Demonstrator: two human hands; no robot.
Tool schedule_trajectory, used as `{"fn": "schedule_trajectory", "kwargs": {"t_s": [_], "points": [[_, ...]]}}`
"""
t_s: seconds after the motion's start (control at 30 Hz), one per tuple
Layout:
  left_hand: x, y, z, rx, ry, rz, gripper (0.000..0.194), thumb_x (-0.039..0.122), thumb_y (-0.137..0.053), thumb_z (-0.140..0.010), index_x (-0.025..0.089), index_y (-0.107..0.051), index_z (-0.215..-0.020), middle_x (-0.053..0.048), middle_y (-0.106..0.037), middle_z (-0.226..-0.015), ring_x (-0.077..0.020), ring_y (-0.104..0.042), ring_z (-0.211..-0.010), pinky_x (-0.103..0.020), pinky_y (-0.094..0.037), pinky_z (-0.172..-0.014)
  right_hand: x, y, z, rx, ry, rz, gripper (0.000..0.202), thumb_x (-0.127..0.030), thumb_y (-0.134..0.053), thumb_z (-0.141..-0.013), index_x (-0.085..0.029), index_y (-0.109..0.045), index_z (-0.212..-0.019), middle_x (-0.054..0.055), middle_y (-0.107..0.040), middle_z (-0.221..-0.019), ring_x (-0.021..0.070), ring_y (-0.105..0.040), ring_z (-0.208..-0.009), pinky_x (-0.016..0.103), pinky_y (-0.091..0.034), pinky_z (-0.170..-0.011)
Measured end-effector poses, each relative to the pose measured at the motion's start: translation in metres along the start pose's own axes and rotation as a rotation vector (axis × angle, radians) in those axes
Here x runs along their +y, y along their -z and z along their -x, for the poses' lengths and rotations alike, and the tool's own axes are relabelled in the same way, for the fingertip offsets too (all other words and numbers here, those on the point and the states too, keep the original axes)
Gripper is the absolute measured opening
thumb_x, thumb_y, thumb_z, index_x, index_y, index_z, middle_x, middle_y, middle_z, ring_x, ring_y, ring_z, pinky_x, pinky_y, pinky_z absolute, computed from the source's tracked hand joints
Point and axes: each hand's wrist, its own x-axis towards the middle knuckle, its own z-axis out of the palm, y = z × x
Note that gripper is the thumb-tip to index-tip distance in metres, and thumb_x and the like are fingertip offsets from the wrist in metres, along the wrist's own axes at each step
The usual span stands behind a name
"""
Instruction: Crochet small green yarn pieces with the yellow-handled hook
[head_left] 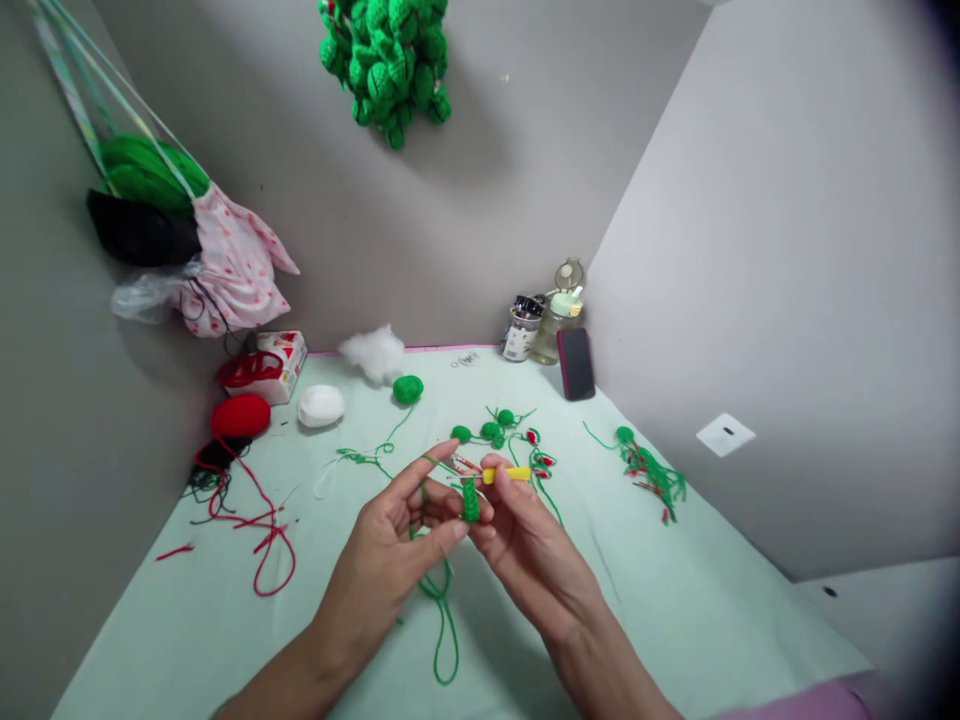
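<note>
Above the table's middle, my left hand (pixel 397 535) pinches a small green crocheted piece (pixel 470 502) between thumb and fingers. A strand of green yarn (pixel 446 650) runs over its raised index finger and hangs in a loop below. In my right hand (pixel 534 535) is a crochet hook (pixel 508 475) with a yellow handle, its metal shaft pointing left across the top of the green piece. Fingertips of both hands meet near the piece. Just beyond them lie green crocheted balls (pixel 491 432) and small red-and-green pieces (pixel 544 461).
A red yarn ball (pixel 241 415), white yarn ball (pixel 321 406) and green yarn ball (pixel 407 389) sit at the back left, near white stuffing (pixel 373 352). A phone (pixel 576 364), pen cup (pixel 522 330) and bottle (pixel 559 322) stand by the wall. Green strands (pixel 652 478) lie right.
</note>
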Motion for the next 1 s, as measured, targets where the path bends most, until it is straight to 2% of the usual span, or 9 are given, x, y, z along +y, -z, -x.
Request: {"fn": "schedule_trajectory", "kwargs": {"t_s": [0.07,0.2,0.4,0.53,0.67,0.77,0.87,0.93,1.0], "points": [[0.004,0.005,-0.006,-0.025,0.013,0.046,0.064,0.023,-0.090,-0.079,0.028,-0.070,-0.140,0.001,-0.072,-0.087,-0.0184,-0.068,-0.086,-0.033,-0.053,-0.088,0.001,-0.003,-0.009,-0.012,-0.019,-0.021,0.032,-0.035,-0.098,-0.072,-0.020,-0.081,-0.093,-0.003,-0.067,-0.075,0.0046,-0.053,-0.061,0.013,-0.048,-0.056],[0.005,0.013,-0.019,-0.015,0.028,0.136,0.052,0.022,-0.089,-0.081,0.029,-0.076,-0.131,0.002,-0.069,-0.089,-0.0168,-0.069,-0.082,-0.033,-0.055,-0.087,0.003,-0.004,-0.025,-0.031,-0.020,-0.035,0.030,-0.036,-0.096,-0.075,-0.019,-0.081,-0.095,-0.004,-0.063,-0.071,0.0040,-0.050,-0.057,0.013,-0.050,-0.055],[-0.008,0.017,-0.035,0.027,0.054,0.195,0.048,0.021,-0.088,-0.081,0.027,-0.078,-0.127,0.001,-0.068,-0.088,-0.0171,-0.066,-0.083,-0.034,-0.053,-0.088,0.008,0.008,-0.042,0.032,-0.031,-0.040,0.031,-0.033,-0.097,-0.075,-0.019,-0.081,-0.097,-0.003,-0.067,-0.074,0.0035,-0.052,-0.057,0.012,-0.052,-0.054],[-0.012,0.014,-0.040,0.068,0.101,0.238,0.048,0.021,-0.087,-0.082,0.027,-0.076,-0.128,0.000,-0.067,-0.091,-0.0184,-0.065,-0.091,-0.033,-0.050,-0.094,0.011,0.015,-0.050,0.093,-0.035,-0.062,0.032,-0.032,-0.098,-0.073,-0.017,-0.080,-0.096,-0.004,-0.067,-0.074,0.0026,-0.053,-0.056,0.010,-0.050,-0.051],[-0.014,0.015,-0.046,0.043,0.178,0.262,0.054,0.021,-0.088,-0.081,0.027,-0.073,-0.133,-0.001,-0.067,-0.097,-0.0198,-0.064,-0.101,-0.032,-0.048,-0.098,0.013,0.019,-0.056,0.136,-0.043,-0.111,0.035,-0.029,-0.100,-0.070,-0.014,-0.081,-0.095,-0.005,-0.065,-0.069,0.0016,-0.054,-0.054,0.009,-0.051,-0.052],[-0.020,0.017,-0.052,0.072,0.216,0.273,0.055,0.021,-0.091,-0.078,0.026,-0.074,-0.131,0.003,-0.063,-0.086,-0.0156,-0.062,-0.089,-0.028,-0.048,-0.089,0.015,0.023,-0.059,0.143,-0.048,-0.107,0.034,-0.028,-0.099,-0.070,-0.014,-0.080,-0.094,-0.004,-0.065,-0.070,0.0020,-0.055,-0.055,0.009,-0.052,-0.053],[-0.031,0.017,-0.055,0.036,0.253,0.252,0.052,0.024,-0.093,-0.076,0.021,-0.076,-0.125,0.004,-0.063,-0.077,-0.0131,-0.060,-0.073,-0.027,-0.048,-0.076,0.018,0.029,-0.060,0.123,-0.070,-0.085,0.029,-0.031,-0.096,-0.076,-0.018,-0.079,-0.096,-0.006,-0.061,-0.064,0.0051,-0.053,-0.052,0.015,-0.054,-0.051],[-0.039,0.017,-0.056,-0.004,0.273,0.251,0.048,0.026,-0.093,-0.076,0.020,-0.077,-0.122,0.003,-0.065,-0.075,-0.0139,-0.061,-0.072,-0.029,-0.049,-0.075,0.019,0.032,-0.061,0.130,-0.078,-0.082,0.025,-0.032,-0.093,-0.079,-0.020,-0.079,-0.096,-0.007,-0.058,-0.060,0.0063,-0.051,-0.050,0.017,-0.053,-0.049],[-0.043,0.019,-0.057,-0.008,0.278,0.253,0.047,0.025,-0.092,-0.078,0.021,-0.077,-0.123,0.002,-0.068,-0.078,-0.0164,-0.065,-0.079,-0.031,-0.050,-0.084,0.018,0.033,-0.062,0.166,-0.056,-0.076,0.025,-0.029,-0.094,-0.078,-0.018,-0.079,-0.094,-0.005,-0.061,-0.063,0.0049,-0.050,-0.051,0.014,-0.049,-0.049]]}}
